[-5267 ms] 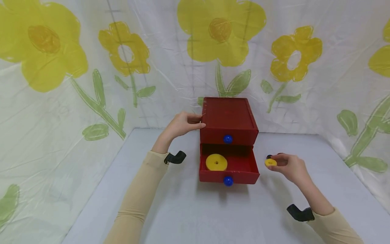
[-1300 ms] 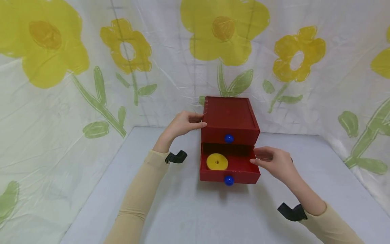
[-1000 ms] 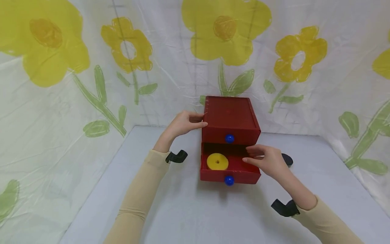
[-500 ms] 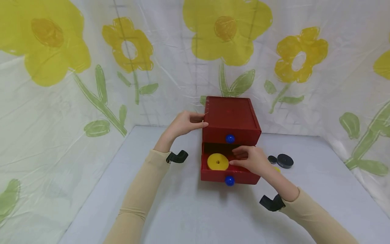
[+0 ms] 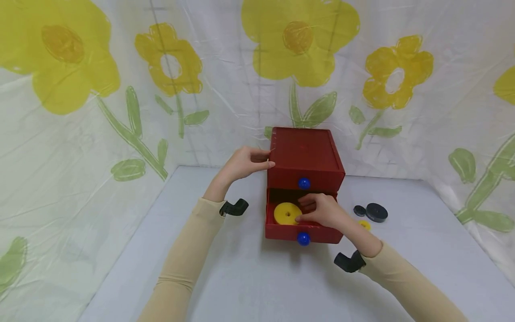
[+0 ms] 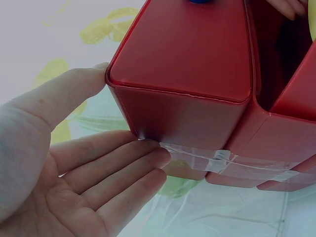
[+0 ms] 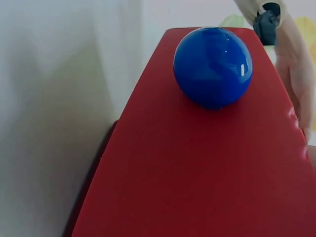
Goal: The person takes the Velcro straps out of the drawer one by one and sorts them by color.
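A red two-drawer box [image 5: 303,150] stands at the back of the table, its lower drawer [image 5: 281,231] pulled out. Inside that drawer, at its left side, lies a yellow disc [image 5: 284,213] with a small centre hole. My right hand [image 5: 323,211] reaches into the drawer; its thumb tip overlaps the disc's right edge, fingers apart from the thumb. My left hand [image 5: 243,164] touches the box's upper left side, fingers extended, as the left wrist view shows with the hand [image 6: 84,182] against the red casing. The right wrist view shows a blue knob [image 7: 212,66], the right fingers hidden.
Right of the box, a small yellow disc [image 5: 364,224], a small black disc [image 5: 360,210] and a larger black disc [image 5: 376,212] lie on the white table [image 5: 241,277]. A flower-printed curtain [image 5: 225,89] hangs behind. Clear tape [image 6: 222,160] runs along the box side.
My right hand has let go of the small yellow disc, now on the table, and moved left into the drawer to the larger yellow disc. My left hand stays at the box.
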Demonstrator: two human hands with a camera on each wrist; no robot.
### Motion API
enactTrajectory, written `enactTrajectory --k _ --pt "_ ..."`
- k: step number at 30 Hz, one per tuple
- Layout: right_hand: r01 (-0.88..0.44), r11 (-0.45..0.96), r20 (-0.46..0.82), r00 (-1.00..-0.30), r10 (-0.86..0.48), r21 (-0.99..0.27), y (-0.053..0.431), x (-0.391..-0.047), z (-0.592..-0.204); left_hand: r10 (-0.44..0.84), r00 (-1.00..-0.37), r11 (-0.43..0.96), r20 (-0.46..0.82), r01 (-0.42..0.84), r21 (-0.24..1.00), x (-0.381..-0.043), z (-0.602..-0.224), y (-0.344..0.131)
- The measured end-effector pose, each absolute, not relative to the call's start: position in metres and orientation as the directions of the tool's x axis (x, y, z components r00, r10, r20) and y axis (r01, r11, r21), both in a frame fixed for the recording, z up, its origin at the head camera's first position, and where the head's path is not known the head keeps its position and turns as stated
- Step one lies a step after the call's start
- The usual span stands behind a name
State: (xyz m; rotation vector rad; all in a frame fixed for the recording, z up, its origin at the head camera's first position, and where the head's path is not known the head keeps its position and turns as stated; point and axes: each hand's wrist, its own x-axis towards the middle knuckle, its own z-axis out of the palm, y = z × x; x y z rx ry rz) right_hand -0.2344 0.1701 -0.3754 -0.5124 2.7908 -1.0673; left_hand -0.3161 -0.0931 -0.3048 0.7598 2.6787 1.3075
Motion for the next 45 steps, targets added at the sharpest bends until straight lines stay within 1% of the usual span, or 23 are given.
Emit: enactTrajectory --k 12,25,32,45 --pt "-0.313 0.719 -0.049 -0.900 -0.434 -0.620 0.159 -0.241 -0.378 0.458 -0.876 0.512 0.154 0.401 0.759 -0.317 -0.306 -0.093" --pt "-0.407 0.727 -0.034 -0.861 -0.507 -0.553 0.155 -0.247 -0.378 0.461 -0.874 0.507 0.153 0.401 0.763 -0.316 -0.305 -0.094" --pt "-0.430 0.723 -0.013 -0.856 -0.518 -0.541 0.154 -0.248 -0.380 0.460 -0.874 0.498 0.158 0.401 0.769 -0.315 -0.306 -0.094" --pt "-0.398 0.723 0.021 -0.883 -0.470 -0.564 0.158 -0.245 -0.380 0.453 -0.880 0.517 0.142 0.389 0.762 -0.314 -0.304 -0.094"
